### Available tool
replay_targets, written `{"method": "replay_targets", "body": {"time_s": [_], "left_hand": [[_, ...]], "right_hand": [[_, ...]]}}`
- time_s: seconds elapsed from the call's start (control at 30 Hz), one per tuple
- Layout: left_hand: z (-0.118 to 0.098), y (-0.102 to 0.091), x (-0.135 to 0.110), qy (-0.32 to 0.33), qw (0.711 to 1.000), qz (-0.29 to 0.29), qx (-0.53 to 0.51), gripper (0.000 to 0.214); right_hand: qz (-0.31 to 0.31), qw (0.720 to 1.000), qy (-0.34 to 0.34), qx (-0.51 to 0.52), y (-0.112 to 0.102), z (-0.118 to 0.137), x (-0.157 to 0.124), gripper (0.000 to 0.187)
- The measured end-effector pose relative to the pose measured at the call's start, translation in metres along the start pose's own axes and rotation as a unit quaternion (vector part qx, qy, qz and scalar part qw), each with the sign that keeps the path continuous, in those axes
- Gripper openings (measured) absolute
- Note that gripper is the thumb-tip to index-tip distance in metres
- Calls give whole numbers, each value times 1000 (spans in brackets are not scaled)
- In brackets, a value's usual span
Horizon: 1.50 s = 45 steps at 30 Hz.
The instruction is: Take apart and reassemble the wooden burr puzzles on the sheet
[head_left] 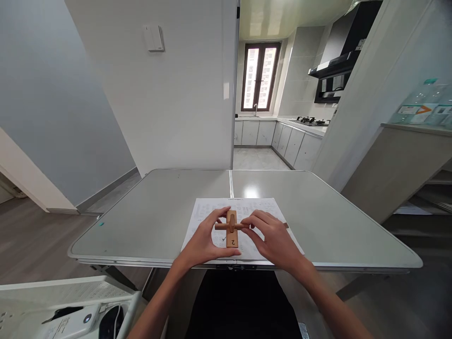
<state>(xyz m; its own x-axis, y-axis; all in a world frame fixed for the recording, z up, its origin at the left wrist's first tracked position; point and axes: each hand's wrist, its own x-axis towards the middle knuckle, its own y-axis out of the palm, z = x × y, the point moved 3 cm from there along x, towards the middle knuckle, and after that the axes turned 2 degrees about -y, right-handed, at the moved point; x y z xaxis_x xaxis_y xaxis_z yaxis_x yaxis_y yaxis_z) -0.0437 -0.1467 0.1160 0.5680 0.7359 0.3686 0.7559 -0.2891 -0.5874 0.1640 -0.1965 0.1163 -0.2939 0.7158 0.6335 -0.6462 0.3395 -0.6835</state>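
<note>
My left hand (203, 240) is closed around a small wooden block (232, 240) marked "2", thumb at its near end and fingers at its far end. A thin wooden rod (221, 226) crosses the block from side to side, and a rounded wooden piece (232, 221) stands where they meet. With its fingertips my right hand (277, 238) pinches the rod's right end. Both hands are above printed sheets of paper (203, 212) on the table. Just beyond the right hand's knuckles shows the tip of a small brown piece (286, 225), the rest hidden.
The pale folding table (335, 230) has a metal rim and a centre seam. A white basket (70, 289) holding a white device stands at the lower left. Plastic bottles (418, 106) sit on a shelf at right. A doorway ahead opens onto a kitchen.
</note>
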Motion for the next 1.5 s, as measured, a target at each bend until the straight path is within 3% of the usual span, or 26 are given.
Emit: {"method": "replay_targets", "body": {"time_s": [0.37, 0.5, 0.63, 0.73, 0.8, 0.9, 1.03, 1.5], "left_hand": [[2, 5, -5, -30, 999, -22, -14, 83], [2, 8, -6, -49, 997, -29, -55, 87], [0, 11, -6, -56, 994, -35, -85, 91], [-2, 12, -6, -62, 996, -30, -48, 91], [-4, 12, -6, -60, 998, -29, -2, 91], [-7, 14, -6, -40, 998, -19, 33, 88], [-12, 16, -6, -16, 999, 2, 45, 85], [-22, 9, -4, 0, 997, 21, 68, 86]], "right_hand": [[-14, 1000, 18, -13, 9, 6, -5, 15], [-34, 995, 51, 80, 14, 4, -6, 15], [-42, 971, 128, 195, 20, -3, -10, 14], [2, 951, 163, 261, 23, -5, -13, 22], [-8, 942, 182, 283, 20, -7, -13, 31], [-17, 934, 218, 282, 17, -7, -13, 43], [41, 929, 225, 292, 23, -3, -14, 53], [-17, 916, 251, 311, 21, -3, -21, 56]]}}
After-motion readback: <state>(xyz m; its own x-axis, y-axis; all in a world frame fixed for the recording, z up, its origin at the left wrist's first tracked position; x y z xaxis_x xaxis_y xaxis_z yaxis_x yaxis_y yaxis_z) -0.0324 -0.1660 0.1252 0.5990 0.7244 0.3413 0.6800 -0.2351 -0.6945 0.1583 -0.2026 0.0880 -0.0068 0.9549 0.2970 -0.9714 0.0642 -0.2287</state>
